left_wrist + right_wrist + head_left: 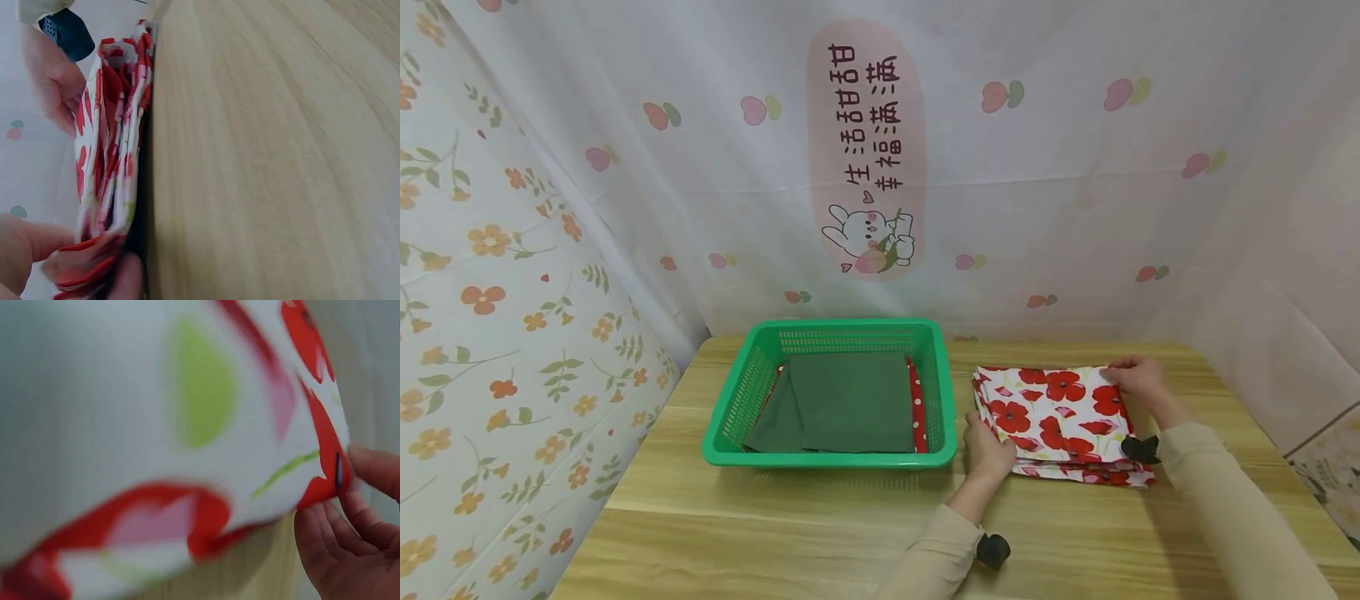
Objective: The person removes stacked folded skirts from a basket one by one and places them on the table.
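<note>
A folded white cloth printed with red poppies (pixel 1052 417) lies at the right of the wooden table, several layers thick. My left hand (pixel 988 450) grips its left edge, thumb on top and fingers underneath. The left wrist view shows the stacked folds of the poppy cloth (pixel 119 150) end-on, lifted slightly off the table on that side. At the far right corner, my right hand (pixel 1138 382) pinches the cloth. In the right wrist view the right hand (pixel 350 540) has its thumb and fingers on that corner, while the nearer fabric is blurred.
Left of the cloth stands a green plastic basket (pixel 718 457) with perforated sides. Inside it are dark green folded cloth (pixel 853 404) and a red cloth with white dots (pixel 917 408). A printed curtain (pixel 1075 167) hangs behind the table (pixel 820 533), and another flowered one (pixel 497 333) hangs at left.
</note>
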Available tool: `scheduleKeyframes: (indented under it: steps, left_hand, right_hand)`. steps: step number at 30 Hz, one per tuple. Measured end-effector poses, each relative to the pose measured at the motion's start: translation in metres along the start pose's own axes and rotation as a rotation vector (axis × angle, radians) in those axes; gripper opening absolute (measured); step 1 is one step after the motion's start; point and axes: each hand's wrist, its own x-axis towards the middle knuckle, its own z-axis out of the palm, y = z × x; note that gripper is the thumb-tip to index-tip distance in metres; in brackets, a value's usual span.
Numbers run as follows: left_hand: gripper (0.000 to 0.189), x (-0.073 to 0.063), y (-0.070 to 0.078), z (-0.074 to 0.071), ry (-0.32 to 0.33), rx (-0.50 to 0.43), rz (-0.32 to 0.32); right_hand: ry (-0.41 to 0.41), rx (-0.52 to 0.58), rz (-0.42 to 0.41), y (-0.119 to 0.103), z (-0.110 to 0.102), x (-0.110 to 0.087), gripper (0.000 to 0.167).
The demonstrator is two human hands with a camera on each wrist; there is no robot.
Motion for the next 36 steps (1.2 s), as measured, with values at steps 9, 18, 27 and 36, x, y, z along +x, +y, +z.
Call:
scheduleKeyframes:
  steps: [9,18,27,36]
  left_hand:
    - [0.055,0.002,-0.007,0.002,-0.003,0.410,0.149]
    - [0.037,0.001,-0.012,0.003,0.016,0.642,0.235]
    - [0.040,0.002,-0.013,-0.001,-0.023,0.601,0.213]
    - [0.046,-0.001,0.001,-0.021,-0.116,0.352,0.271]
  right_hand:
    - [-0.071,-0.420,-0.336,0.007,0.005,-0.005,0.041]
    - [-0.240,-0.709,-0.389,0.019,0.015,-0.014,0.066]
    - [-0.286,-0.709,-0.299,0.021,0.017,-0.019,0.074]
    - [-0.202,-0.517,-0.466,0.009,0.016,-0.009,0.069]
